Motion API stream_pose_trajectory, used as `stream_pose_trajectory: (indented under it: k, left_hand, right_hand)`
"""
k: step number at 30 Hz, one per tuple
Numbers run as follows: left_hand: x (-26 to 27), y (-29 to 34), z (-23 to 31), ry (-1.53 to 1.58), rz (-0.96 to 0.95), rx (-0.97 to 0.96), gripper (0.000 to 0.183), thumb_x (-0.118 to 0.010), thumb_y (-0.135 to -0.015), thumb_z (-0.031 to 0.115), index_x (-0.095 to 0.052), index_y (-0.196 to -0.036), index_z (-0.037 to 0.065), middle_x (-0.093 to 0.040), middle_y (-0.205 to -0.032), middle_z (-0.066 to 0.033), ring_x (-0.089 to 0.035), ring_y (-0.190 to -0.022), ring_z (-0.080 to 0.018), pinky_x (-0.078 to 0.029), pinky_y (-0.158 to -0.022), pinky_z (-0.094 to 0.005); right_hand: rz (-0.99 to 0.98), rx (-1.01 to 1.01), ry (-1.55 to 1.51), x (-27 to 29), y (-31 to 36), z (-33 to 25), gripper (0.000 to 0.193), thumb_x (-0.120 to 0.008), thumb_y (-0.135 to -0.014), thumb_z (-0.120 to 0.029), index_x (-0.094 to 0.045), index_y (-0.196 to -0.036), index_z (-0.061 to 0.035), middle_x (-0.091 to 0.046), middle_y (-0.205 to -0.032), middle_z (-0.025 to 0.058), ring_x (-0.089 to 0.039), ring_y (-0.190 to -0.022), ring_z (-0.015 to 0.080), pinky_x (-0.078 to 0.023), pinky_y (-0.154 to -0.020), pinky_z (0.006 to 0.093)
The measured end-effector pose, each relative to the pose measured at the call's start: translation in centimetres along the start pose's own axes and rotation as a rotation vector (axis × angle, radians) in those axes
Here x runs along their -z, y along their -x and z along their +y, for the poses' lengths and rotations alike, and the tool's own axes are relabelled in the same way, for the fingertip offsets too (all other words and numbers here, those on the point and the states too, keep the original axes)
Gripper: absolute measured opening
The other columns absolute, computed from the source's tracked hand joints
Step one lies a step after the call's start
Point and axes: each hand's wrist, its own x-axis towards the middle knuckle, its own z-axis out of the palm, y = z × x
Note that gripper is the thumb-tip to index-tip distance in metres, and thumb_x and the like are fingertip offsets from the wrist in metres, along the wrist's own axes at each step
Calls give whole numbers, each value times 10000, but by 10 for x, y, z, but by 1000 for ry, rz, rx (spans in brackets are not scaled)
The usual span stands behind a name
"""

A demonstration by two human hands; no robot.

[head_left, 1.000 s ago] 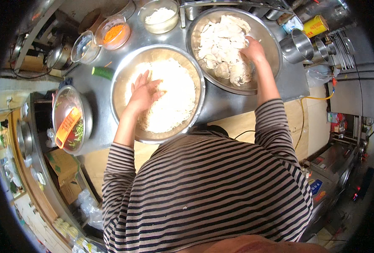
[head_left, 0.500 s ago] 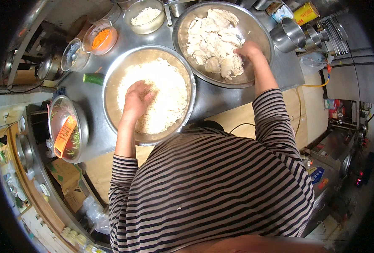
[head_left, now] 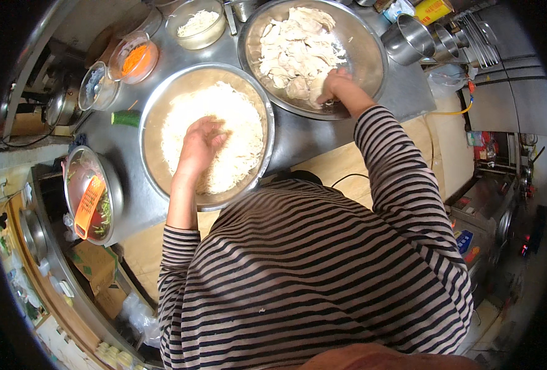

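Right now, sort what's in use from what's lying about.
Apparently in use:
white shreds in steel bowl, left fingers over them
pale pieces in second bowl, right fingers at them

Seemingly lying about:
orange grater
green vegetable piece
steel container

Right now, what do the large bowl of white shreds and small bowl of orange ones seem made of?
Large bowl: metal, probably steel, smooth; its rim shines grey. Small bowl: glossy, clear glass or plastic; see-through wall fits either.
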Motion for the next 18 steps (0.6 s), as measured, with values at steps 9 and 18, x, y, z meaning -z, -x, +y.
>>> stream_pose_trajectory:
  k: [9, 18]
  left_hand:
    - [4, 3, 18, -89, -34, -47, 304, -674, -817, 122, -609, -1077, -22, -504, -1242, -198, -528, -1117, -288, -445, -930, -361]
    - [6, 5, -13, 19, 20, -68, 332, -680, -812, 135, -607, -1080, -46, -555, -1174, -211, -582, -1028, -296, -480, -868, -340]
  right_hand:
    - [148, 165, -47, -15, -35, 6, 553, -777, -624, -383, -661, -1048, -47, -568, -1188, 184, -582, -1059, 320, -498, -840, 384]
    - [390, 318, -496, -7, -57, 46, 742, -739, -657, -370, -481, -1256, -15, -560, -1203, 196, -556, -1088, 317, -457, -916, 364]
